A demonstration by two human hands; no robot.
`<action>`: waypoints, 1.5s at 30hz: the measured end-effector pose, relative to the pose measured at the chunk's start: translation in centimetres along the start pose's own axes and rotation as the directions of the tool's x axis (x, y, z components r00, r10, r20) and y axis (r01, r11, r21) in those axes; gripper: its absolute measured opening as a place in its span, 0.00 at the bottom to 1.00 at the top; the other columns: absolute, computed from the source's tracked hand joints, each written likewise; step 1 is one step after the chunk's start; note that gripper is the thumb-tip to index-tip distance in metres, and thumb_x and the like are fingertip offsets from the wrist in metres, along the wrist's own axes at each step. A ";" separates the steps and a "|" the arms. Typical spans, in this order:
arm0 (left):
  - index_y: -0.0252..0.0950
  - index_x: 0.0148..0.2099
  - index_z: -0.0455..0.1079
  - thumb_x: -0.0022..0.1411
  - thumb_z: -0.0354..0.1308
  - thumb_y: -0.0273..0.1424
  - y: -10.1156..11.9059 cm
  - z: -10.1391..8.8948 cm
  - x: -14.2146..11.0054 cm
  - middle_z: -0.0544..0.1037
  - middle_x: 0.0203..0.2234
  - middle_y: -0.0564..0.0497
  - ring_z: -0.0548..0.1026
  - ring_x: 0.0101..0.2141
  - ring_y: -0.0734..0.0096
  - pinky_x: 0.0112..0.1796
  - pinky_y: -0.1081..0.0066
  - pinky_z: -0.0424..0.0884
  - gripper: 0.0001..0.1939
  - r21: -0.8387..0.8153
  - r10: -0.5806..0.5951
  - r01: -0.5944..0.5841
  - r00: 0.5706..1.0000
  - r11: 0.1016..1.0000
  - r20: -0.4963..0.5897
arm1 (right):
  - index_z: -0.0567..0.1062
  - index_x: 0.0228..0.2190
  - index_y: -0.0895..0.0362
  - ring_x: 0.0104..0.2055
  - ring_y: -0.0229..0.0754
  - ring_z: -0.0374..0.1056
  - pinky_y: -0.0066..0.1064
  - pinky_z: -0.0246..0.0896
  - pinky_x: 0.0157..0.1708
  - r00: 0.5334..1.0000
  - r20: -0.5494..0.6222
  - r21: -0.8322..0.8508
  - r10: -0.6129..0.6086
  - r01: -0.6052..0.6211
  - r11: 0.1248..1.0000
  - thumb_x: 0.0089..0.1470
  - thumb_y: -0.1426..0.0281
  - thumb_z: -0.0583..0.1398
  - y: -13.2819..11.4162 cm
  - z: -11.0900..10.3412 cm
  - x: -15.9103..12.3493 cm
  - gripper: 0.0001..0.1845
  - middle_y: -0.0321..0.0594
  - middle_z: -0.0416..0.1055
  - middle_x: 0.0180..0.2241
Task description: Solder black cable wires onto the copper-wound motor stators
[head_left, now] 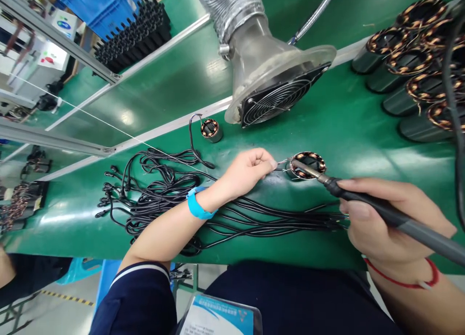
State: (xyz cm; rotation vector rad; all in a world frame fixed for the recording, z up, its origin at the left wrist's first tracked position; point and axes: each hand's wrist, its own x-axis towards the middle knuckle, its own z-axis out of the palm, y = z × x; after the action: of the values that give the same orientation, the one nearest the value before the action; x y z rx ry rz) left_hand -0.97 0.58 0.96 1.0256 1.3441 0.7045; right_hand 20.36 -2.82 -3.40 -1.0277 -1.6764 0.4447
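While the right hand [385, 223] grips a soldering iron [414, 231] much like a thick pen, the left hand [250, 169] has its thumb and forefinger closed on some thin wires [281, 168] at the near edge of a copper-wound ring [315, 158]. From where I stand, that ring sits on the green bench [341, 127] between the two hands, its open top facing up and its windings showing around the rim. The iron's metal tip lies over the ring's left side, close to the wires; whether it actually touches them I can't make out.

Under and beyond the left forearm, which wears a bright blue wristband [199, 206], black cables [163, 194] lie coiled in a heap, with straight lengths running along the bench toward the right hand. A red bracelet [403, 281] circles the right wrist. Farther back, a second wound ring [210, 130] stands near the metal strip, a black cable rising from it and curving down.

Above the work hangs a funnel-shaped hood [254, 59] with a wire fan grille [279, 102], fed by a silver duct [236, 8]. A group of larger wound cylinders [410, 66] stands to the right. Across the bench, black tubular parts [134, 32] are packed together beside a blue crate [98, 8].
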 end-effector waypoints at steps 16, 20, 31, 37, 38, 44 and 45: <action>0.33 0.26 0.62 0.60 0.54 0.22 0.3 0.0 0.1 0.62 0.16 0.61 0.59 0.20 0.86 0.27 0.79 0.57 0.09 -0.096 -0.100 0.104 0.994 0.990 0.046 | 0.77 0.47 0.51 0.30 0.36 0.72 0.27 0.69 0.27 0.987 0.062 0.017 -0.149 0.148 0.989 0.56 0.75 0.61 -0.6 0.3 0.8 0.17 0.36 0.77 0.33; 0.32 0.27 0.63 0.60 0.54 0.21 0.4 0.0 0.1 0.63 0.15 0.61 0.59 0.19 0.86 0.27 0.79 0.57 0.10 -0.127 -0.121 0.127 0.991 0.984 0.058 | 0.76 0.44 0.51 0.29 0.36 0.73 0.26 0.70 0.28 0.985 0.090 0.013 -0.144 0.144 0.990 0.56 0.74 0.60 -0.9 0.3 1.0 0.14 0.36 0.76 0.31; 0.32 0.27 0.63 0.61 0.54 0.20 0.4 0.0 0.2 0.63 0.15 0.61 0.59 0.19 0.86 0.27 0.79 0.56 0.11 -0.153 -0.133 0.143 0.989 0.978 0.071 | 0.75 0.37 0.52 0.26 0.35 0.71 0.26 0.68 0.25 0.983 0.107 0.010 -0.151 0.151 0.988 0.58 0.72 0.59 -1.0 -0.1 1.2 0.06 0.34 0.71 0.25; 0.31 0.27 0.64 0.61 0.54 0.19 0.2 -0.1 0.2 0.64 0.15 0.61 0.60 0.19 0.87 0.26 0.80 0.57 0.10 -0.181 -0.111 0.122 0.991 0.976 0.074 | 0.75 0.42 0.48 0.28 0.38 0.71 0.31 0.68 0.26 0.989 0.094 -0.021 -0.112 0.115 0.993 0.59 0.71 0.59 -1.2 -0.2 1.3 0.10 0.34 0.73 0.27; 0.31 0.27 0.64 0.61 0.55 0.20 0.2 -0.1 0.2 0.65 0.15 0.61 0.60 0.19 0.87 0.26 0.80 0.56 0.10 -0.184 -0.109 0.121 0.991 0.975 0.074 | 0.75 0.44 0.48 0.27 0.38 0.70 0.31 0.67 0.25 0.989 0.075 -0.009 -0.125 0.126 0.992 0.59 0.71 0.59 -1.1 -0.1 1.3 0.12 0.35 0.72 0.27; 0.32 0.27 0.64 0.62 0.55 0.21 0.1 -0.1 0.3 0.65 0.15 0.61 0.60 0.18 0.87 0.25 0.80 0.56 0.10 -0.189 -0.113 0.122 0.992 0.974 0.059 | 0.73 0.51 0.49 0.25 0.37 0.64 0.31 0.64 0.24 0.980 0.114 0.053 -0.165 0.160 0.986 0.55 0.75 0.61 -0.8 0.3 1.9 0.22 0.36 0.70 0.27; 0.32 0.27 0.64 0.62 0.55 0.21 0.1 -0.1 0.3 0.65 0.15 0.61 0.60 0.18 0.87 0.25 0.81 0.56 0.10 -0.188 -0.111 0.120 0.992 0.975 0.057 | 0.73 0.53 0.49 0.26 0.37 0.64 0.31 0.63 0.24 0.977 0.112 0.057 -0.179 0.173 0.983 0.54 0.76 0.62 -0.8 0.4 2.0 0.24 0.36 0.70 0.27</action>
State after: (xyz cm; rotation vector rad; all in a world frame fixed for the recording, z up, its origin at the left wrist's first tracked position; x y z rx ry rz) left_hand -0.98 0.89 0.94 0.7993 1.2591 0.7039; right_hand 19.53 -1.57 -1.84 -0.8237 -1.8355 0.4323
